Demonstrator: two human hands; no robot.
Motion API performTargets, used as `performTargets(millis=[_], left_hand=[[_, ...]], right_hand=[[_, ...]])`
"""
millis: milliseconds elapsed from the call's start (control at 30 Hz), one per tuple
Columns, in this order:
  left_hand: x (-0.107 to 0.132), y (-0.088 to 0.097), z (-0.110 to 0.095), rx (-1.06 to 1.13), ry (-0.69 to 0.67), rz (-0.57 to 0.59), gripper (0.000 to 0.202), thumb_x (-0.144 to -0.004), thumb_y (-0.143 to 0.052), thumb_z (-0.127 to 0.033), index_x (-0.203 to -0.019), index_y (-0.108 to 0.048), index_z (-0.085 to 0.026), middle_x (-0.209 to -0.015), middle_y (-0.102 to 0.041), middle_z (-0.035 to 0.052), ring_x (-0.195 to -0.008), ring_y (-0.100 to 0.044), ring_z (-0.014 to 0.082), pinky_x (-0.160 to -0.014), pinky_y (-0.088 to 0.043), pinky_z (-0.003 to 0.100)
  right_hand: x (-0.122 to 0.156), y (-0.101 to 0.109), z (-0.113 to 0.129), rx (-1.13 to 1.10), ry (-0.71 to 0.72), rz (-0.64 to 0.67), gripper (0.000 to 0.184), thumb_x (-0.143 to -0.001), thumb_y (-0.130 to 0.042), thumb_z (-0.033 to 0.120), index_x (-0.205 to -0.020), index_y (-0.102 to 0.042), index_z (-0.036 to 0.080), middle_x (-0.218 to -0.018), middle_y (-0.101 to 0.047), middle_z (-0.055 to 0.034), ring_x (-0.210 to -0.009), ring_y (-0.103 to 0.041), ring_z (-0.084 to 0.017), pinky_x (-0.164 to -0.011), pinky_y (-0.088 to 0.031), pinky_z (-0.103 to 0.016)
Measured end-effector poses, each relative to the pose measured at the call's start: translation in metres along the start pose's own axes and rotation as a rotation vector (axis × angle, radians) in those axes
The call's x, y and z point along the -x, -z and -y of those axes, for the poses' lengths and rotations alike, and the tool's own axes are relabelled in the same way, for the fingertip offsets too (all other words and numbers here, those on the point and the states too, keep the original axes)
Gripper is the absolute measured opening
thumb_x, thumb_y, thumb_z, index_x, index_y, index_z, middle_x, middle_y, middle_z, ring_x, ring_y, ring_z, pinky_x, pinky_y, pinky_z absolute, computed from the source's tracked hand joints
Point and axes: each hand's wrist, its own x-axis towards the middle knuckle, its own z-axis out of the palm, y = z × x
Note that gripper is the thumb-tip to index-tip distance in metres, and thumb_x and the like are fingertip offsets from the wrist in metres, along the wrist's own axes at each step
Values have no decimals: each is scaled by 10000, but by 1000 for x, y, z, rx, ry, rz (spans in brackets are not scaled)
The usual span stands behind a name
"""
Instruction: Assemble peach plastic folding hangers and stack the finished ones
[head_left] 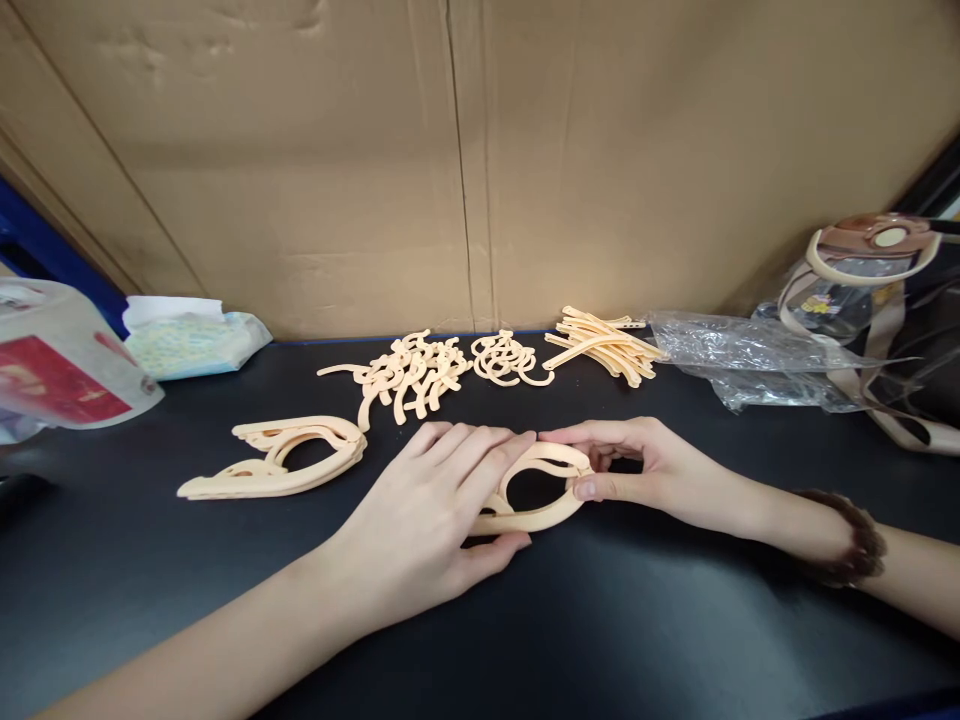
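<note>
A cream plastic folding clothes hanger (551, 518) lies folded on the black table between my two hands. My left hand (439, 505) covers its left part, thumb on the near side and fingers over the far side, so that end is hidden. At the rounded right end, my right hand (637, 462) pinches it between thumb and fingers. Left of my left hand rests a stack of similar folded hangers (349, 448), touched by neither hand.
Behind my hands lie piles of curved cream pieces (416, 375), small hooks (504, 358) and long arms (604, 345). Clear plastic bags (739, 350) and a strapped bottle (847, 290) stand right. A tissue pack (199, 340) and a white roll (75, 350) are left. Cardboard (337, 170) walls the back.
</note>
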Motion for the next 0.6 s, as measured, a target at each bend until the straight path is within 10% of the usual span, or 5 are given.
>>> performTargets(millis=[367,600], left_hand=[[1,1,-2,311,274,113,655,-866,-640,-465,-1417,-377,-225,-1273,-605,83,-1101,-580,262,-933,-441,384],[-11,8,-3,845,694,375,330,-916,-522,-492,-914,-650,-188,-668,-475,-47,-612,-405,121,-539,-282,237]], right_hand=[[0,-2,1,105,66,-39,419,-872,-666,408,-1238,-627,208,-926,-666,-18,-797,-590,-136,-735,-493,-279],[5,-6,5,193,263,-148,356,-922,-621,303,-1267,-558,242,-895,-660,14,-766,-596,-107,-719,-501,-246]])
